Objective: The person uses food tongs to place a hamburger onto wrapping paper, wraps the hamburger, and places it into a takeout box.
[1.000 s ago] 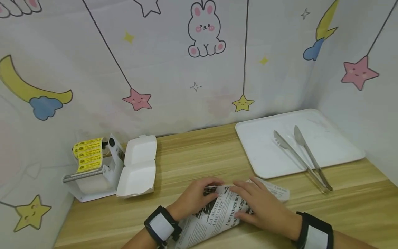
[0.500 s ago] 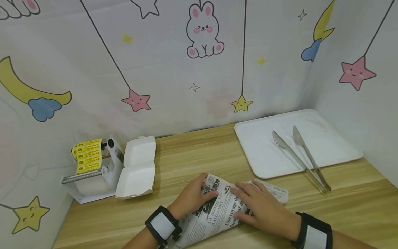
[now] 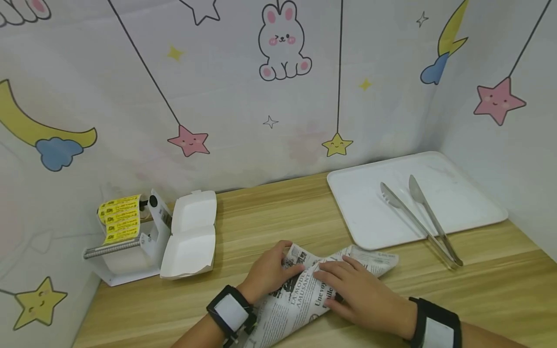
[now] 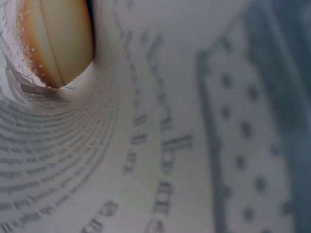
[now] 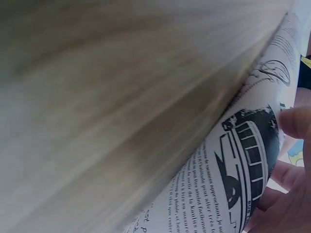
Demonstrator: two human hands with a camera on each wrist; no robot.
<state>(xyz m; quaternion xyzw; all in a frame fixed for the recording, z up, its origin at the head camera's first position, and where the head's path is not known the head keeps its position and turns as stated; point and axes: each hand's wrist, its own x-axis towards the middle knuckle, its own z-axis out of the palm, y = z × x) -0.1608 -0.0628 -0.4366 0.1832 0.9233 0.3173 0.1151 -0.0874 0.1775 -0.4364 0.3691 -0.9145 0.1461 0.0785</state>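
Observation:
Newspaper-print wrapping paper (image 3: 300, 295) lies slanted across the front of the table, folded over into a loose parcel. Inside it, a sesame-topped bun (image 4: 60, 39) shows at the upper left of the left wrist view; what else is wrapped there is hidden. My left hand (image 3: 271, 270) grips the parcel's left side, thumb on top and fingers round the far side. From the right, my right hand (image 3: 363, 292) holds the folded paper, its fingers bent over the top and the thumb nearer me. In the right wrist view, the thumb (image 5: 295, 121) touches the printed paper.
A white tray (image 3: 470, 198) stands at the back right, with metal tongs (image 3: 417, 217) lying across its front edge. Towards the left are an opened white takeaway box (image 3: 189, 246) and a label dispenser (image 3: 130, 261) holding a roll of yellow stickers (image 3: 122, 220).
My left hand's paper edge has come up into a peak. My right hand has moved slightly left, pulling the fold along, and the paper's right end has risen and creased.

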